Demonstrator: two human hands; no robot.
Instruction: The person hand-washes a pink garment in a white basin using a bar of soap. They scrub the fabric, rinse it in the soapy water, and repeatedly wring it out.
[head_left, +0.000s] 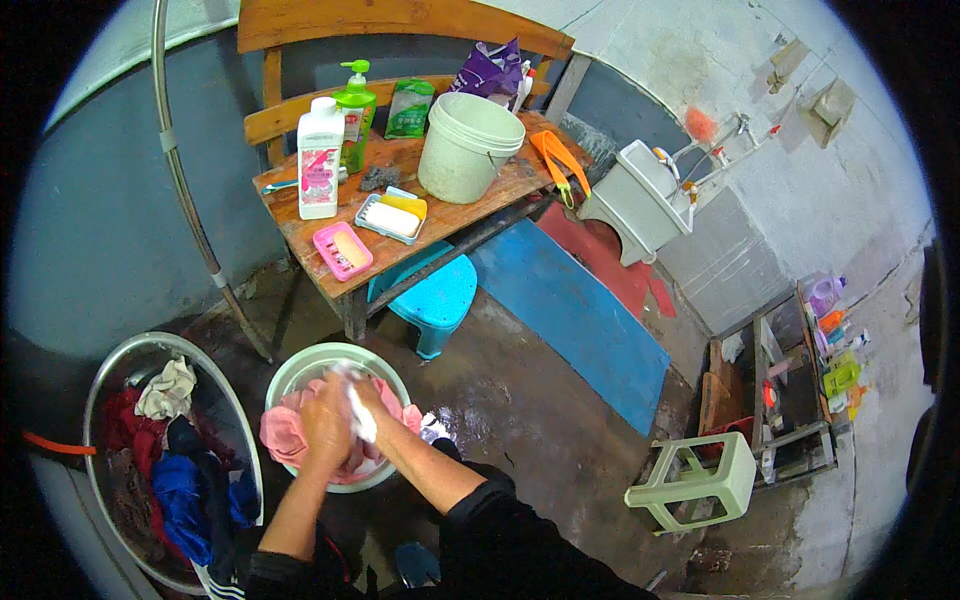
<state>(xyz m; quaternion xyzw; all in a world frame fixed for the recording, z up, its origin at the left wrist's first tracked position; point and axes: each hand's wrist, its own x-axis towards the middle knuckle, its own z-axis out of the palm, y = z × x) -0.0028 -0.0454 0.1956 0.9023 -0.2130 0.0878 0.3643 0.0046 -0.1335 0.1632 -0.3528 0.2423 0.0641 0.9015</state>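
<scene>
A pale green plastic basin on the floor holds pink cloth, part of which hangs over its rim. Above the cloth my left hand and my right hand are pressed together. A white, sudsy-looking cloth lies between them, bunched against the right palm and wrist. Motion blurs the fingers, so their exact grip is hard to see. To the left of the basin, a large metal tub holds blue, dark red, black and off-white clothes.
Ahead, a wooden bench carries a white bottle, a green pump bottle, a bucket and soap dishes. A blue stool stands beneath it. At right are a blue mat, a sink and an overturned stool.
</scene>
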